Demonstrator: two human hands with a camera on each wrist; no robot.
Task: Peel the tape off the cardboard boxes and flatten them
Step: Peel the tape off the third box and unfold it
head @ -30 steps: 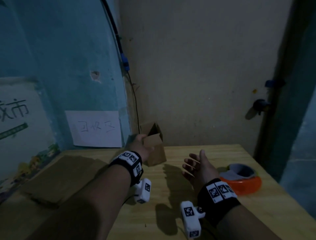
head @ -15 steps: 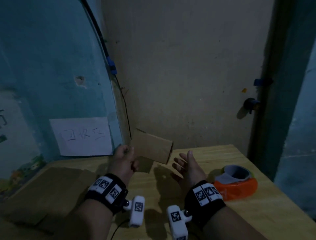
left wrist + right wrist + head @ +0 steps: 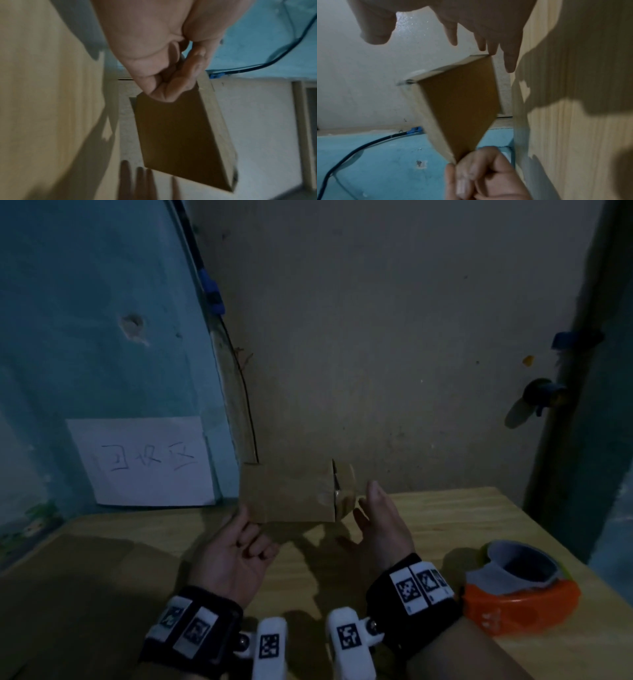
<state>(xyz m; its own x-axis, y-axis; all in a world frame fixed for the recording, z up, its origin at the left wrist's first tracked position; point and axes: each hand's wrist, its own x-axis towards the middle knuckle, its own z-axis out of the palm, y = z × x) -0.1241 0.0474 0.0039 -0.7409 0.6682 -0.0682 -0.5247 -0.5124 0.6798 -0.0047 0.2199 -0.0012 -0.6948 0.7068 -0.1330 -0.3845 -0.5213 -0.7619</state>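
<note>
A small brown cardboard box hangs on its side above the wooden table. My left hand pinches its lower left corner between thumb and curled fingers. Shiny clear tape covers the box's right end. My right hand is open at that end, fingers spread right by the box's edge. I cannot tell whether they touch it. In the right wrist view the box hangs between both hands, with the left hand low in the picture.
An orange tape dispenser sits on the table by my right wrist. Flattened cardboard lies on the table at the left. A white paper note hangs on the blue wall, with a beige wall close behind the box.
My left hand has lifted the box from the table's back, brought it nearer and turned it on its side. My right hand has risen from the table to the box's right end.
</note>
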